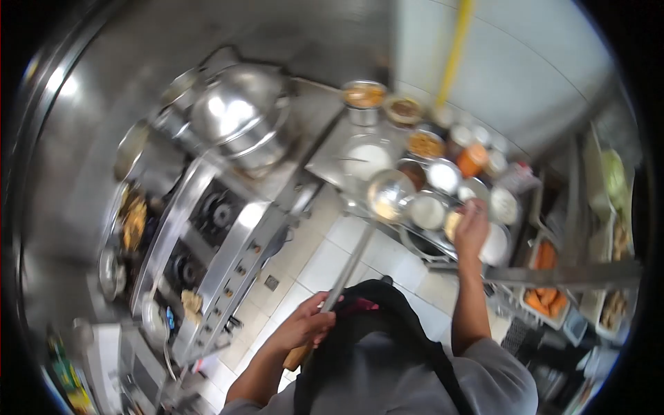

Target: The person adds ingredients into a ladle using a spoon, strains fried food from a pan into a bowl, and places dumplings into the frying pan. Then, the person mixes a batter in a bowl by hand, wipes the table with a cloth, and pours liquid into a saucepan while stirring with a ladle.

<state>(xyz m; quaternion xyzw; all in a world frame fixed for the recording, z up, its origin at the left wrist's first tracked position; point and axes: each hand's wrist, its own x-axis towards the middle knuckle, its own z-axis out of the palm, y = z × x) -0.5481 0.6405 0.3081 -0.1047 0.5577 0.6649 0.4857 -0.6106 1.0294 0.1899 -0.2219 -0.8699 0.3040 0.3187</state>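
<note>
My left hand [304,324] is closed around the long metal handle of a ladle [349,266], whose wooden end sticks out below my fist. The round bowl of the ladle hangs over the near edge of the seasoning station and has something pale yellow in it. Over the bowls at the right, my right hand [472,220] has its fingers drawn together, down at a bowl of yellowish contents [453,225]. What the fingers pinch is too blurred to make out. Beside that hand are a bowl of white powder [494,245] and a pale bowl [427,211].
A gas stove [221,211] stands at the left, with a large domed steel pot [235,114] behind it. Jars, including an orange-topped one [473,159], line the wall. Carrots [545,302] fill a tub on the right-hand rack [564,275]. A steel container [364,104] stands at the back.
</note>
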